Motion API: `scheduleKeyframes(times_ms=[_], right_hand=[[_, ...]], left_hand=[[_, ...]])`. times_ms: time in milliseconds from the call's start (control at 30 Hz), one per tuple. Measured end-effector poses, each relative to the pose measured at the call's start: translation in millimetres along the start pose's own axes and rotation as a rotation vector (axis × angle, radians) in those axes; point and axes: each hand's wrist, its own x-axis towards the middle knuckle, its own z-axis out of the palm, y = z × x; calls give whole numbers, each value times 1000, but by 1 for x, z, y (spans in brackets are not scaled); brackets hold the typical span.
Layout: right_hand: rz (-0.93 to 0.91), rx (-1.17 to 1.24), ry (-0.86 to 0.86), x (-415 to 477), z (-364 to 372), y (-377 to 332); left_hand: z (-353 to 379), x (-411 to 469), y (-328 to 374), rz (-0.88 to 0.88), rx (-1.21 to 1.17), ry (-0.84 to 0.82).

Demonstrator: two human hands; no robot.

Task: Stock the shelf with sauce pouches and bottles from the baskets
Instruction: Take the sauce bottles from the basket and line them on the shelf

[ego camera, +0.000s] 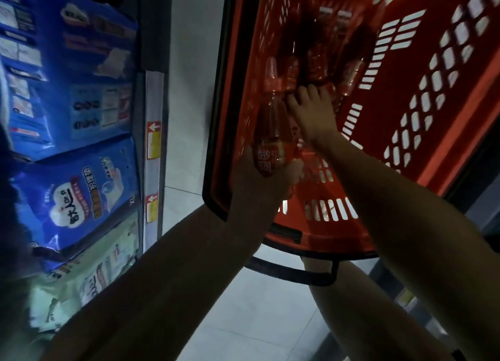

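Step in hand: picking bottles out of the basket [433, 117]; nothing from this basket has reached the shelf [151, 98] at this moment.
Left hand [266, 179]: wrapped round the lower, labelled body of one red bottle [270, 122], thumb on one side and fingers on the other; firm grip.
Held bottle: its cap end points away from the left hand, towards the far end of the basket, and it lies just inside the basket's dark rim.
Right hand [311, 111]: just beyond and beside the left hand, deeper in the basket, back of the hand towards the camera. The fingertips [307, 90] reach the necks of the other bottles [319, 60]; whether they have closed on one cannot be told.
Other bottles: several red bottles lying together ahead of the right hand, against the slotted basket floor. Dim light blurs the count.
Shelf: well to the left of both hands, across a strip of pale floor [257, 306]. Its front edge carries price tags [153, 144], and blue packs [81, 76] lie behind it.
Sauce pouches: none can be made out.
Next move, judged: seat the right hand's fingers round a single bottle neck, lift both bottles clear of the rim, then swing left to the shelf.
Caution, judged: the bottles lie crowded, so pulling one may drag its neighbour.
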Motion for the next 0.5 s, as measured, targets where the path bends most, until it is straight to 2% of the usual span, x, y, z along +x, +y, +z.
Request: scheduleKeyframes(times_ms=[100,267,367,467,500], right_hand=[[19,-36,11,10,8,3],[34,129,55,-18,-13,0],[206,420,176,-62,-62,-12],[450,929,304,-118,-152,-25],[524,1023,344,-139,-188,-28]], left_hand=[[-2,6,-5,-37,-57,12],[-10,-5,5,19,-1,15],[-21,-31,28,43,34,-19],[-34,-77,74,100,53,-82],[-38,-96,94,119,47,-101]])
